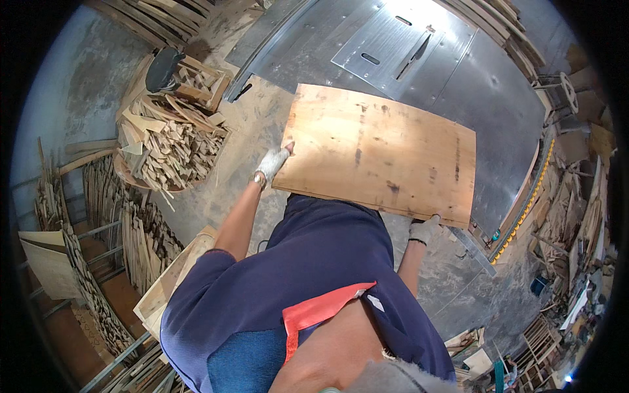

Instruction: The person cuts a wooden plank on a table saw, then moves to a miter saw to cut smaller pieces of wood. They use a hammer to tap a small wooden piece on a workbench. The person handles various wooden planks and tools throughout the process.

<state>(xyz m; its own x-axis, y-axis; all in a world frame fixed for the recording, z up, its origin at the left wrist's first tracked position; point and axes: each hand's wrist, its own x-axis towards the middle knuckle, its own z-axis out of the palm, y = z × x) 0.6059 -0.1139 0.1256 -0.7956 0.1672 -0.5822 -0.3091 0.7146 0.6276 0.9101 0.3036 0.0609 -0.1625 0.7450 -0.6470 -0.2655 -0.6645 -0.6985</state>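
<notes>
1. As the head view shows, the board (pixel 380 150) is up in both hands, overlapping the near part of the tabletop (pixel 504 131); whether the two touch, I cannot tell.
2. The left hand (pixel 272 164), pale-gloved, is clamped on the board's left edge; the right hand (pixel 424 230), likewise gloved, is clamped on the near edge, by the right corner.
3. Judging by this, the lifting is done; the board looks whole and sits short of the slot (pixel 414 57), so that gap remains.
4. The board is a thin, flat rectangle of tan wood, its face blotched with dark marks.
5. The tabletop is smooth, grey, shiny metal; the floor (pixel 255 118) looks dusty.
6. Off to the left, the scraps (pixel 180 147) form a jumbled heap of pale, narrow, rough-ended sticks.
</notes>
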